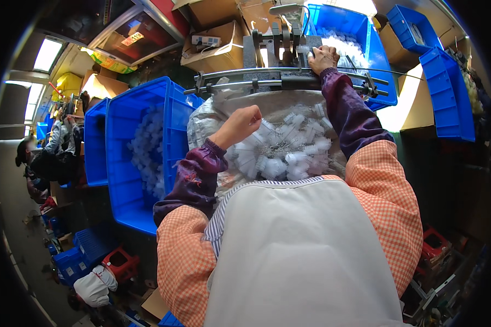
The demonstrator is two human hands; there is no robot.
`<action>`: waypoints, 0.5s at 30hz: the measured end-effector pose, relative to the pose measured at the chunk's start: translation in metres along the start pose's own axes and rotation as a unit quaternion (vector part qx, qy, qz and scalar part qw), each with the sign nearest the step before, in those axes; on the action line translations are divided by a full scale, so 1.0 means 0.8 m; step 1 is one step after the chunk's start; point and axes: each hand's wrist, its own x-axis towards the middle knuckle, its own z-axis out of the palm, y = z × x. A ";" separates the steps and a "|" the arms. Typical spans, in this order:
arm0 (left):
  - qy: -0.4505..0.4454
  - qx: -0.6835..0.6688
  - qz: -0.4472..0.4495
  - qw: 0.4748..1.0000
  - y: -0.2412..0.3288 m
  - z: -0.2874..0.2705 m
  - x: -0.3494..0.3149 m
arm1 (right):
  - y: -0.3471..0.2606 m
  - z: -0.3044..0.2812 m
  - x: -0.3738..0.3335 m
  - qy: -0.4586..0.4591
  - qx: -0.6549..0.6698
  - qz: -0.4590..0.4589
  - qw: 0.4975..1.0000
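In front of me lies a heap of small white bristle brushes [289, 147] with thin wire stems, spread on a pale plastic sheet [204, 122]. My left hand [244, 124] is over the heap's left side, fingers curled in; what they hold, if anything, is hidden. Beyond the heap stands a dark metal bench machine [256, 50] with long horizontal rods [240, 76]. My right hand [324, 59] is at the right part of this machine, its fingers bent and closed beside a small patch of white bristles [303, 49]. Whatever sits under those fingers is covered.
To my left a large blue bin [139, 92] holds many white pieces. Behind the machine at the right is another blue bin [379, 60] with white brushes. More blue crates [450, 92] stand far right. An open cardboard box [218, 49] is back left. Other people [95, 286] are at left.
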 end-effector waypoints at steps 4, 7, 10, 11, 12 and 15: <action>0.005 -0.006 0.023 1.000 0.014 -0.012 0.008 | -0.035 0.007 -0.001 0.009 -0.005 -0.019 1.000; -0.003 -0.023 0.010 1.000 0.021 -0.023 0.010 | -0.064 0.010 -0.003 0.017 -0.011 -0.041 0.999; -0.002 -0.011 -0.004 1.000 0.027 -0.039 0.011 | -0.063 0.015 -0.003 0.039 -0.034 -0.039 0.998; 0.002 0.000 -0.005 1.000 0.026 -0.045 0.010 | -0.059 0.016 -0.003 0.040 -0.030 -0.040 0.998; 0.006 0.010 -0.006 1.000 0.024 -0.053 0.008 | -0.052 0.015 -0.003 0.041 -0.026 -0.040 0.998; 0.019 -0.013 -0.010 1.000 0.014 -0.065 0.002 | -0.029 0.006 0.000 0.014 -0.026 -0.033 0.999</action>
